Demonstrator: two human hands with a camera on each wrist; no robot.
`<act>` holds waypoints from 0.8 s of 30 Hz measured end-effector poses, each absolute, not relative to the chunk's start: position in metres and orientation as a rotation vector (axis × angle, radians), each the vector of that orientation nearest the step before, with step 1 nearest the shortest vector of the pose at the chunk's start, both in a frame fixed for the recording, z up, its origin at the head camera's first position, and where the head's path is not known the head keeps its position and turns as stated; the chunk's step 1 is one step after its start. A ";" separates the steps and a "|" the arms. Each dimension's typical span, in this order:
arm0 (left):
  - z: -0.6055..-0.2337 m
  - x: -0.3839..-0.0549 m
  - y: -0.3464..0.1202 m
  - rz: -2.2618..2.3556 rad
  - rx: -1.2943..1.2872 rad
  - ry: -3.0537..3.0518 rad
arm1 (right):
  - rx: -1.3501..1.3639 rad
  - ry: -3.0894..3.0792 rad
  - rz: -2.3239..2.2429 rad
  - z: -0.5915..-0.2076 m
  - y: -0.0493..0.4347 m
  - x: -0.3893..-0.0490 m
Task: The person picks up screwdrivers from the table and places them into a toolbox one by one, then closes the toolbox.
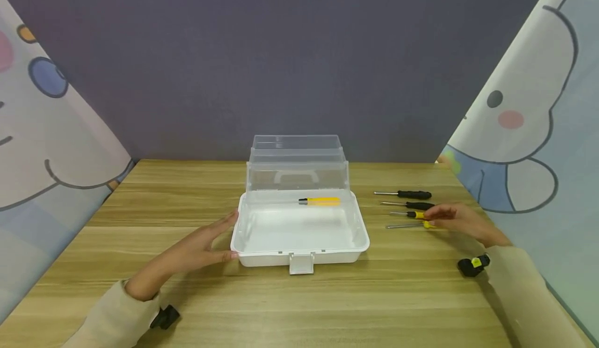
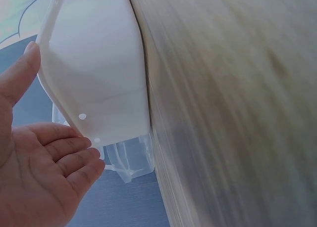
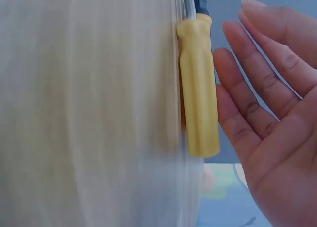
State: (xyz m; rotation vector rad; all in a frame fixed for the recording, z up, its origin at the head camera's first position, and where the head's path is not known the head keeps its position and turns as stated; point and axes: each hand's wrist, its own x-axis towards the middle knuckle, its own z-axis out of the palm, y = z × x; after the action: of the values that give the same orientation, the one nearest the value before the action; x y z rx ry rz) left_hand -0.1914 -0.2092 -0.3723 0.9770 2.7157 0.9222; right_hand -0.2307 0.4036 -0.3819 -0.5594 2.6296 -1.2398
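Note:
A white plastic toolbox (image 1: 299, 258) with its clear lid (image 1: 297, 176) raised stands mid-table. A yellow-handled screwdriver (image 1: 323, 201) lies inside it along the back. My left hand (image 1: 194, 252) rests against the box's left end, thumb and fingers spread and nearly straight. At the right, my right hand (image 1: 460, 223) is over the handles of two screwdrivers, one yellow (image 3: 199, 88), the other yellow and black (image 1: 414, 215). In the right wrist view its fingers are loosely extended beside the yellow handle, not wrapped round it; whether they touch it I cannot tell.
Two black-handled screwdrivers (image 1: 414, 194) lie just behind the yellow ones, all roughly parallel with tips to the left. The wooden table (image 1: 290, 306) ends at a dark grey panel (image 1: 299, 67). Printed cartoon sheets (image 1: 519, 93) hang at both sides.

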 end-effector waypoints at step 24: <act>-0.371 -0.190 -0.208 0.944 0.959 2.699 | -0.454 2.707 -1.242 -0.381 0.424 -0.226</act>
State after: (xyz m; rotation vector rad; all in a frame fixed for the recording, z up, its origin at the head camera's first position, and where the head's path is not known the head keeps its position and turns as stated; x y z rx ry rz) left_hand -0.1903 -0.2085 -0.3707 0.9588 2.6986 0.9442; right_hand -0.2258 0.4242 -0.3809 -0.4545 2.7067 -1.2422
